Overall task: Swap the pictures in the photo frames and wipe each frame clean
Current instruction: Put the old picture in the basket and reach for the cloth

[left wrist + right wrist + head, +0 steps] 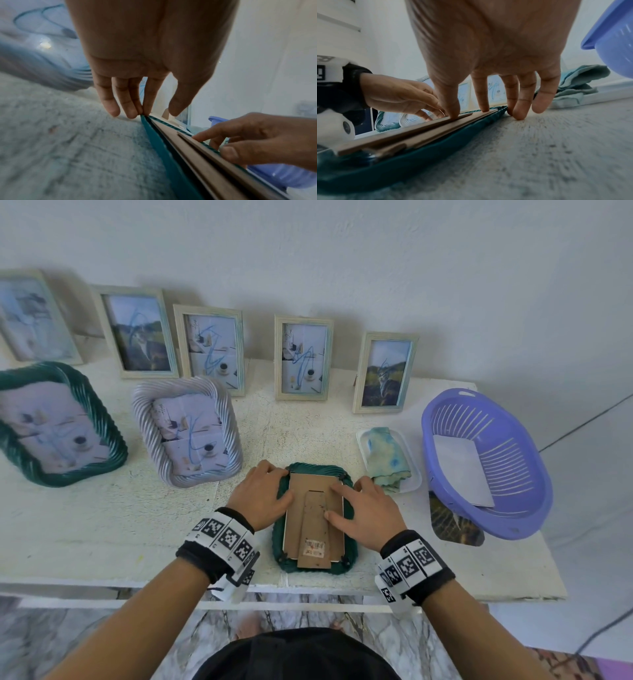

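A dark green oval photo frame with a ribbed, rope-like moulded rim [283, 498] is lying face down on the rough white worktop [102, 508], directly between the two hands. The left hand [262, 496] is resting on the frame's left rim, its fingers [113, 102] straight and held close together, tips touching the far left corner. The right hand [364, 517] is lying spread over the right side, thumb and forefinger pressing flat on the brown cardboard backing board [308, 491], remaining fingertips [520, 108] touching the worktop just beside the rim. A hinged cardboard easel stand [315, 525] with a barcode sticker is lying flat along the backing, under the right thumb.

Risks, as judged: the small dark retaining tabs at the corners look thin and may snap if forced; the backing, being soft card, could crease under uneven pressure; whatever glazing lies beneath is hidden and could slip out if the frame is lifted before the tabs are dealt with. The gritty worktop may scuff the frame's face.

Beyond the right hand, a crumpled, blue-stained pale cloth [385, 453] is sitting in a shallow white tray [414, 481], near a slotted lilac plastic basket [513, 508] holding a white sheet [462, 470]. Beyond the left hand, a silver twisted-rim frame [144, 405] is leaning.
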`<state>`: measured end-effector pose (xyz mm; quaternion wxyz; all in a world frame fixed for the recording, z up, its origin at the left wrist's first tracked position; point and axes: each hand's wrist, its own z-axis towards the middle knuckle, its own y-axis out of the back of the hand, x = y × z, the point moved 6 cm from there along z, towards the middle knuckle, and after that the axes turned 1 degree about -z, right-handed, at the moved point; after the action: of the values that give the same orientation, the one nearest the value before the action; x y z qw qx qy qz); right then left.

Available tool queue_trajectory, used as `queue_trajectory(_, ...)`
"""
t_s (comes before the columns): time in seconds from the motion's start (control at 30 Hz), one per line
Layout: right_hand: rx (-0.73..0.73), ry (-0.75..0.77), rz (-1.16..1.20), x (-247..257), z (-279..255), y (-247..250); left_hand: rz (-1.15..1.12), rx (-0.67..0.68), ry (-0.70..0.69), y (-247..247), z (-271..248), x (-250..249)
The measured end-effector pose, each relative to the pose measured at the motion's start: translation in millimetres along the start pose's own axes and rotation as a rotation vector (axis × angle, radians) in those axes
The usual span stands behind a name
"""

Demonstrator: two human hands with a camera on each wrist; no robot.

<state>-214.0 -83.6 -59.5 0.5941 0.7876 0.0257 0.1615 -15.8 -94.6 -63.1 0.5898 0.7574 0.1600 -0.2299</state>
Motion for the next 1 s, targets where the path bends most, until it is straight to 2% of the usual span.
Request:
queue_trajectory(0.13,0.004,0.005,0.026,-1,0,0,-0.263,-0.044,0.056,5,5,4)
queue_trajectory(0.27,0.013,0.018,0.042,-2,2,-1,-0.554,0.057,0.139,5,8,15)
queue_trajectory(0.4,-0.002,0.041,0.047,-1,3,-2,-0.639,0.077,0.172,4,10,21)
queue_trajectory(0.57,-0.006,0.04,0.039,-2,4,-4,-0.659,0.064,0.161,2,10,20)
queue_trajectory(0.77,-0.001,0.04,0.031,-1,3,-2,-0.576,0.05,0.105,-1,10,16)
queue_trajectory(0.9,-0.003,0.024,0.009,-2,2,0,-0.405,-0.013,0.059,-1,7,20)
queue_trajectory(1.0,-0.029,-0.015,-0.081,4,-4,-1,-0.301,-0.077,0.099,-1,0,21)
